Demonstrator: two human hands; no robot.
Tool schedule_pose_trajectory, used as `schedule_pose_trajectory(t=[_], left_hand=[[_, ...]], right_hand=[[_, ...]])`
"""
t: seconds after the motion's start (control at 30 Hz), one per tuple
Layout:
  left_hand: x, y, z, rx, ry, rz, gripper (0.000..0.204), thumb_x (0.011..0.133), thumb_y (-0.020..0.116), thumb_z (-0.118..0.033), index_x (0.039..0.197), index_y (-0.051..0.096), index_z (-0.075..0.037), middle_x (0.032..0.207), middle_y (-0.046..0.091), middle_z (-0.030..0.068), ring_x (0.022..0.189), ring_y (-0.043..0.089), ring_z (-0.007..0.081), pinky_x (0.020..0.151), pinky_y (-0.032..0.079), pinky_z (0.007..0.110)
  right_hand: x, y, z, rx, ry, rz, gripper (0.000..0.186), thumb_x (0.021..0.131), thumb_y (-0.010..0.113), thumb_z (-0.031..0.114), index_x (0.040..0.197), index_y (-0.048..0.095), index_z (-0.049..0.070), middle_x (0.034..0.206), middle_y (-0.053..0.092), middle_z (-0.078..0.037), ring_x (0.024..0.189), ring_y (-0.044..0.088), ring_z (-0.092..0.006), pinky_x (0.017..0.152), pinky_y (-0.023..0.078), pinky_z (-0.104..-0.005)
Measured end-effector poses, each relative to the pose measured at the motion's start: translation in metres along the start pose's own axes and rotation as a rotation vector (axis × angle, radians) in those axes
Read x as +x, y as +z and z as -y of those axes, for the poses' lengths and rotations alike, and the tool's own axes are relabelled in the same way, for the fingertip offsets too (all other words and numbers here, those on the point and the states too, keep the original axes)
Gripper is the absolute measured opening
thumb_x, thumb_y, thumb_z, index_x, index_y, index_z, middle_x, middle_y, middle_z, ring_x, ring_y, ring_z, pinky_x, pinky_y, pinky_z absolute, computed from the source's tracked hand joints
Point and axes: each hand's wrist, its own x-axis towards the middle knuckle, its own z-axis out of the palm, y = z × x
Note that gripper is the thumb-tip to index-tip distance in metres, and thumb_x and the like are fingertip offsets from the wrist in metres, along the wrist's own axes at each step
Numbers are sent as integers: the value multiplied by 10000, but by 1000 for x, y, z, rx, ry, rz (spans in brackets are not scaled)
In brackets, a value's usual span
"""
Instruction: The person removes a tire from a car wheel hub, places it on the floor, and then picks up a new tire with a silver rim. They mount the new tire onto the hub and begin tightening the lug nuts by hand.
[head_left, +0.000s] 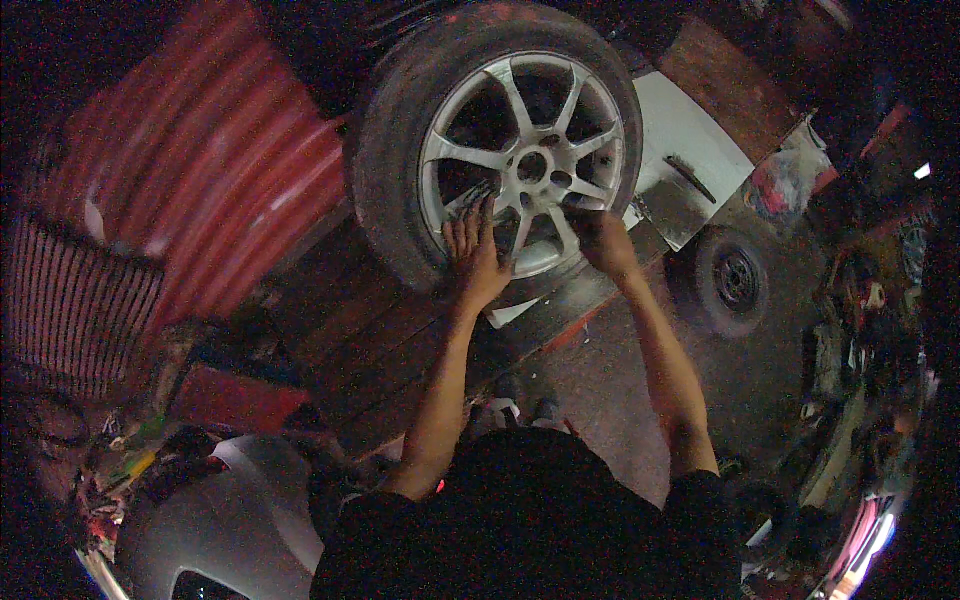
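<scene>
A car wheel with a worn black tyre (392, 140) and a silver multi-spoke alloy rim (480, 158) stands upright in front of me. My left hand (474, 258) lies flat with fingers spread on the lower left of the rim, touching a spoke. My right hand (600, 235) grips the lower right part of the rim near a spoke, fingers curled around the metal. Both forearms reach up from my dark shirt (530, 520) at the bottom.
Red corrugated sheeting (200, 160) stands to the left. Wooden planks (370, 330) lie under the wheel. A smaller black wheel (735, 280) rests on the ground at right beside a white panel (690, 150). A grey car body part (200, 530) and clutter sit lower left.
</scene>
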Motion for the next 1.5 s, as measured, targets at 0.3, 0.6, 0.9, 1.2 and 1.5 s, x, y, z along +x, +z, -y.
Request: schedule_pose_trajectory(t=[0.3, 0.6, 0.9, 1.2, 1.5], left_hand=[[2, 3, 0, 28, 19, -58, 837, 846, 687, -326, 1523, 295, -28, 1499, 378, 201, 1427, 297, 403, 1188, 95, 625], [-1, -8, -7, 33, -34, 35, 915, 791, 733, -266, 1539, 260, -33, 1540, 327, 196, 1457, 265, 379, 1199, 98, 613], [-4, -12, -9, 34, -12, 22, 971, 718, 750, -186, 1539, 254, -37, 1538, 323, 187, 1443, 271, 408, 1200, 95, 613], [-10, -17, -9, 47, -33, 20, 995, 711, 745, -156, 1553, 225, -53, 1543, 304, 188, 1448, 259, 409, 1197, 99, 617], [-7, -14, -10, 44, -11, 94, 971, 766, 720, -195, 1568, 190, -55, 1561, 279, 201, 1460, 241, 407, 1189, 126, 617]], right_hand=[[25, 30, 48, -332, -35, 56, 388, 822, 627, 148, 1209, 668, 159, 933, 695, -173, 821, 698, -384, 700, 574, -493], [41, -37, 55, -395, -78, 181, 228, 844, 612, 165, 1051, 704, 146, 893, 711, -150, 816, 703, -352, 678, 583, -466], [5, -39, 31, -367, 147, 290, 415, 900, 566, 138, 1307, 624, 198, 1020, 714, -176, 951, 694, -380, 778, 567, -502], [-31, 25, 44, -176, 278, 176, 469, 947, 532, 102, 1411, 547, 169, 921, 678, -238, 847, 656, -471, 736, 517, -525], [-51, 63, 13, -41, 364, -90, 642, 908, 533, 6, 1493, 451, 257, 957, 687, -249, 823, 689, -416, 717, 530, -493]])
